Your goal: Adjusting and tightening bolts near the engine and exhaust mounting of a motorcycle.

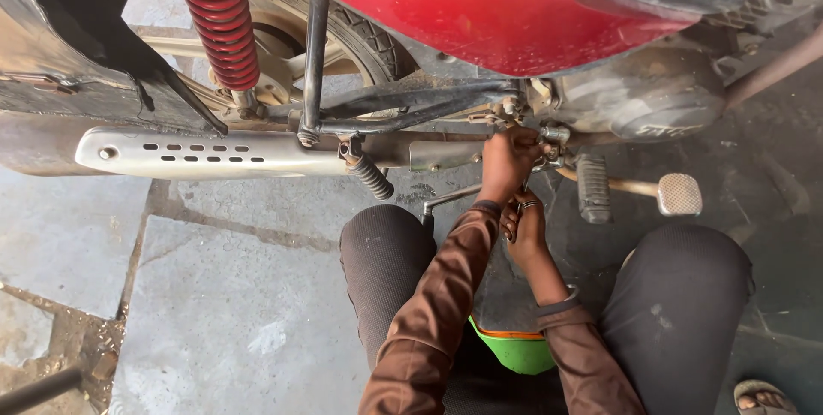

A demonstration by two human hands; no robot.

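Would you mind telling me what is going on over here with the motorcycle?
A person squats beside a red motorcycle, knees on either side of their arms. The left hand is closed over a small metal fitting low on the frame, just behind the engine case. The right hand, wearing a ring, sits just below the left hand. The ribbed footrest and brake pedal lie to the right.

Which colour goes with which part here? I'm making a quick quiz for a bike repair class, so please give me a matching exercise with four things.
Things:
1. Shock spring
2. Exhaust heat shield
3. Seat under the person
4. Sleeves

Colours:
A. Brown
B. Green with an orange edge
C. Red
D. Silver with slots

Pairs: 1-C, 2-D, 3-B, 4-A
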